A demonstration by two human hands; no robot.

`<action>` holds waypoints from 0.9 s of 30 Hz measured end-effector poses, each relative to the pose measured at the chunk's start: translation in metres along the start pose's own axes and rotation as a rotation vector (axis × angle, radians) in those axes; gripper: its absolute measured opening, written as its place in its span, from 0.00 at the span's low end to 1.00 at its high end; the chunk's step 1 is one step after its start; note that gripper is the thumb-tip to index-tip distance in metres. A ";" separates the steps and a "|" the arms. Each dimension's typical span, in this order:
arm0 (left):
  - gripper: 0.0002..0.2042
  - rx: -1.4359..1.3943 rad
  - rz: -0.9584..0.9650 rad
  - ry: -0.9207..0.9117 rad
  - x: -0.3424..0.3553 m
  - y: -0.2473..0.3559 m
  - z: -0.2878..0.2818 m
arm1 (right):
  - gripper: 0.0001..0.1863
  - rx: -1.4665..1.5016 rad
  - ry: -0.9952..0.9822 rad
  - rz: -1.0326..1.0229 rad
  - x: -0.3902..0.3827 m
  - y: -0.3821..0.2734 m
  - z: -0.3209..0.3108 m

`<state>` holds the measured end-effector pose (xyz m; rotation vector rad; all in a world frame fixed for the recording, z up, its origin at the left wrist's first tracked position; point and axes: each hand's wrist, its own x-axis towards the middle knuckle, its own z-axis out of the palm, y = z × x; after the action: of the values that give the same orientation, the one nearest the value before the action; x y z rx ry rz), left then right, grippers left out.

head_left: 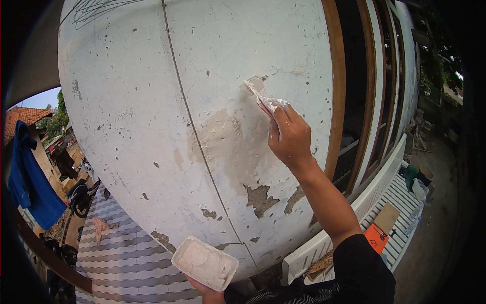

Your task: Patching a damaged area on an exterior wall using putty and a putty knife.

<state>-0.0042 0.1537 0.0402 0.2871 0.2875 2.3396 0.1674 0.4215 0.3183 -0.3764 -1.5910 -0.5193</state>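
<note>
My right hand (291,136) is closed around a putty knife (260,100) smeared with pale filler. Its tip touches the white wall (131,91) beside a small chipped spot (263,78). Below it spreads a broad beige patch of filler (228,144). My left hand (208,293) holds up a white rectangular tub (175,257) from underneath, near the foot of the wall. Creamy pinkish filler (205,263) fills much of the tub. Most of the left fingers are hidden under it. White smears cover the fingers of my right hand.
Grey patches of peeled paint (260,198) mark the lower wall, and a dark cable (190,111) runs down it. Brown-framed windows (336,91) stand right. A slatted white bench (400,195) bears an orange item (375,238). A crumpled cloth (103,228) lies on the tiled floor.
</note>
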 end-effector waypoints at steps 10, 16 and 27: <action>0.32 -0.064 -0.058 0.058 -0.002 -0.003 0.003 | 0.21 -0.060 -0.081 0.077 -0.008 -0.003 0.018; 0.32 -0.032 -0.042 0.044 0.001 -0.002 -0.002 | 0.22 0.044 -0.016 0.010 -0.006 -0.004 0.005; 0.32 -0.070 -0.067 0.040 0.000 -0.004 0.001 | 0.19 0.040 -0.055 0.051 0.001 0.002 0.012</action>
<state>-0.0012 0.1565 0.0402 0.1933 0.2306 2.2862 0.1582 0.4294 0.3192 -0.4031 -1.6382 -0.4407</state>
